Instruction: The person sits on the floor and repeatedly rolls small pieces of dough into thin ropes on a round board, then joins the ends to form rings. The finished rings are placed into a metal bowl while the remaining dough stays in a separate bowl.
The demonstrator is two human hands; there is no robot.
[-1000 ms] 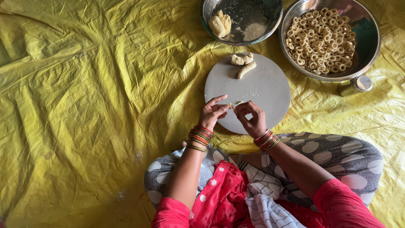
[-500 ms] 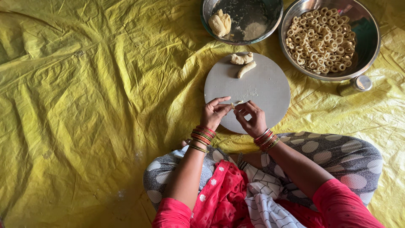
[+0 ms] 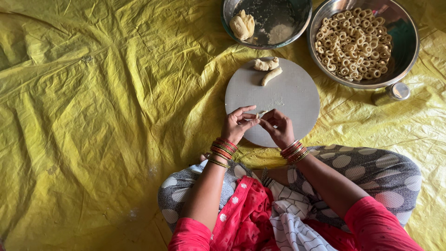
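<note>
yellow tarp (image 3: pixel 93 116), grey round board (image 3: pixel 297 100), red sleeves (image 3: pixel 376 223), grey trousers (image 3: pixel 371 167) with pale polka dots.

The left hand (image 3: pixel 238 124) and right hand (image 3: pixel 278 128) draw closer over the near edge of the round board (image 3: pixel 288 93), fingertips now meeting on the small dough piece (image 3: pixel 259 115), where a second ago a slight gap showed between them.

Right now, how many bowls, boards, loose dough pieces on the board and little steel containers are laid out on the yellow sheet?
Steel bowls: 2, one with dough lump, one with rings
Round board: 1
Loose dough pieces on the board: 2
Small steel container: 1
Total: 6
</note>
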